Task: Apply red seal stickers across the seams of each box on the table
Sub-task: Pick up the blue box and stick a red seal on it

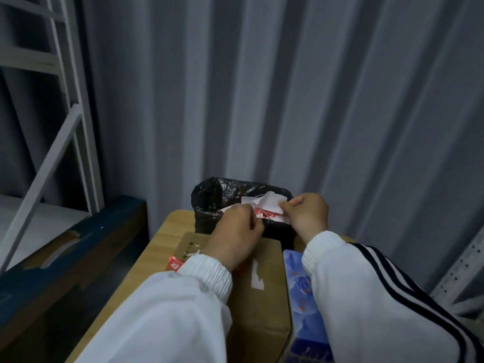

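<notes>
Cardboard box (264, 305): lies flat on the wooden table (157, 247) under both forearms, torn white label remnants on its top; I cannot make out a seam or say whether it is sealed.
Blue box (301, 292): just beside the cardboard box on its right, long side against it, with the right sleeve over part of it.
Bin (217, 195): lined with a black bag, at the far edge of the table behind the boxes.
Left hand (233, 231): fingers curled, apparently pinching the left end of the sticker; the fingertips themselves are hidden.
Right hand (307, 216): thumb and fingers clamped on the white backing paper (269, 200).
Red seal sticker (267, 213): held between the two hands above the bin, partly on its backing, not on any box.
Second red sticker (175, 264): pokes out at the cardboard box's left edge by the left cuff.
Step in hand: peeling, as I judge it. Pull the backing away low and steadily so the sticker does not curl onto itself, touch only a corner of the glue, let the paper drop into the bin — then lay the sticker centred across a seam and press from the middle outward.
</notes>
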